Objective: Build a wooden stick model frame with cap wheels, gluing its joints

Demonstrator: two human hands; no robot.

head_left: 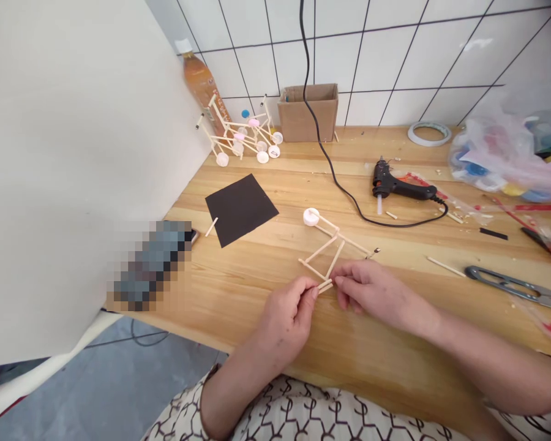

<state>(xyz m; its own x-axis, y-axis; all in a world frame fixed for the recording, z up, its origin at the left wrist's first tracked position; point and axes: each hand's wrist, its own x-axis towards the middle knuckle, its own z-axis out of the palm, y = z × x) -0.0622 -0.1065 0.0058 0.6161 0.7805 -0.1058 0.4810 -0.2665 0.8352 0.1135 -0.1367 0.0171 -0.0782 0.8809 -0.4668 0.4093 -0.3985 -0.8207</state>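
Note:
In front of me on the table lies a small frame of thin wooden sticks (320,250) with a white bottle cap (311,216) at its far end. My left hand (290,312) pinches two short wooden sticks (325,286) side by side, close to the near corner of that frame. Curled beside the sticks' right end, my right hand (365,291) has its thumb and finger pressed together. Whatever may be between these right fingertips is hidden. A dark-tipped stick end (375,252) of the frame points out just above the right hand.
Black glue gun (404,187), with its cord (319,131) crossing the table; thread snips (514,285) at right. A black square sheet (242,210) and blurred phone (153,263) lie left. Behind are stick cars with cap wheels (239,138), a bottle (202,82), cardboard box (310,116) and tape roll (429,134).

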